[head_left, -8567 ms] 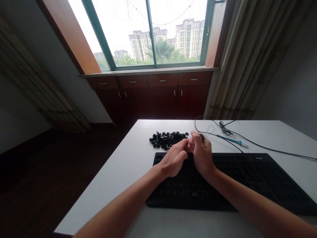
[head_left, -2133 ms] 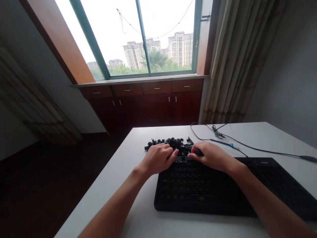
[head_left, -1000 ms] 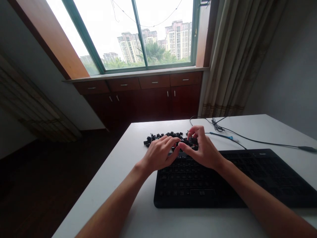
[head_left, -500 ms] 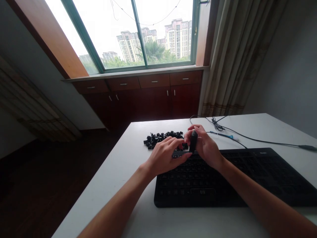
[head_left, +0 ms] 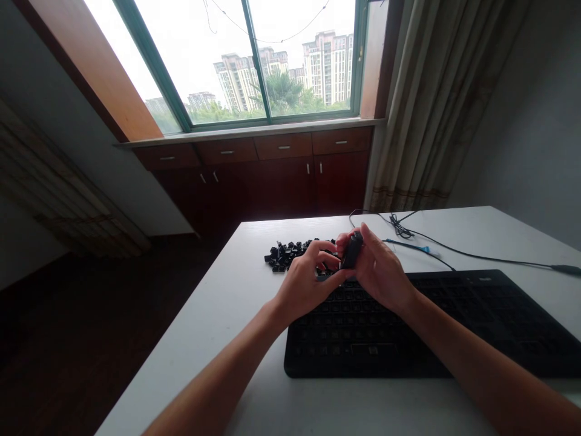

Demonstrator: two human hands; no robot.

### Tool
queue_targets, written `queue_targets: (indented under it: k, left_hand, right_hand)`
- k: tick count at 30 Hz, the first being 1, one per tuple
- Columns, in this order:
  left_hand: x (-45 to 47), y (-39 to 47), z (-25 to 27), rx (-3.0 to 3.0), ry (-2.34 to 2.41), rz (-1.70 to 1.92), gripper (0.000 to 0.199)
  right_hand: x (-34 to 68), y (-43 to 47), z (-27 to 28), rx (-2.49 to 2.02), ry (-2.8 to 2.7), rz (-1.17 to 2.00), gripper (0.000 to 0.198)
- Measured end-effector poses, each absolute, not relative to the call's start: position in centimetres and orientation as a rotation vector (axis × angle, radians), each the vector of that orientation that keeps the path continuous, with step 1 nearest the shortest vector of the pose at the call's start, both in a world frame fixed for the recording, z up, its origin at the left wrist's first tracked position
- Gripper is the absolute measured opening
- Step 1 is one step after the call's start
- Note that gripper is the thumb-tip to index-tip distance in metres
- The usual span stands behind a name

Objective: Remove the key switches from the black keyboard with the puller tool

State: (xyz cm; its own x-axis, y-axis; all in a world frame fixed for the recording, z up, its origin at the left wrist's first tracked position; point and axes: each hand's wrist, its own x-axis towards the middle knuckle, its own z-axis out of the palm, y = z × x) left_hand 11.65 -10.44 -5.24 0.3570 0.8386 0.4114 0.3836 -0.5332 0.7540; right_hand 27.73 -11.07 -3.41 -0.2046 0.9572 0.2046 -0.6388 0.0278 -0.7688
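Observation:
A long black keycap [head_left: 351,251], tilted and seen nearly end-on, is held between my two hands over the keyboard's upper left part. My right hand [head_left: 381,269] wraps round it from the right, its thumb up along the side. From the left, my left hand [head_left: 305,280] grips its lower end, with the thumb below and the fingers curled. Part of the keycap is hidden by the fingers. Beneath both hands lies the black keyboard [head_left: 408,339], bare of keycaps where it shows. A heap of loose black keycaps [head_left: 284,254] lies just behind my left hand.
The white table [head_left: 218,297] ends at a left edge beyond my left forearm. Behind the keyboard run a black cable [head_left: 490,259] and a thin blue-tipped tool [head_left: 415,247]. Cabinets [head_left: 272,188] stand under the window.
The keycap has tipped and turned slightly in my hands. My left fingers have bent in closer round its lower end, and my right thumb has risen along it.

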Motion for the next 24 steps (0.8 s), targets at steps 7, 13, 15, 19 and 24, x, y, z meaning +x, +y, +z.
queue_targets:
  k: [7,13,15,19,24]
  left_hand:
    - [11.4,-9.9,-5.6,2.230,1.155,1.300,0.031]
    - [11.3,-9.5,-5.8,2.309,1.187,1.411,0.025]
    - [11.3,-9.5,-5.8,2.325,1.191,1.423,0.025]
    - [11.1,-9.5,-5.7,2.383,1.180,1.429,0.026]
    - [11.0,-9.6,-5.8,2.434,1.130,1.404,0.021]
  right_hand:
    - [28.3,-9.9,-4.7,-0.781,-0.797,1.206,0.035]
    - [28.7,-9.5,-5.6,-0.944,-0.982,0.953,0.033]
    - [28.4,-9.7,-5.5,-0.877,-0.982,1.059,0.046]
    - [27.6,-10.5,-5.3,-0.781,-1.086,1.214,0.052]
    - [27.1,-11.0,-5.7,-0.910,-1.194,1.269,0.051]
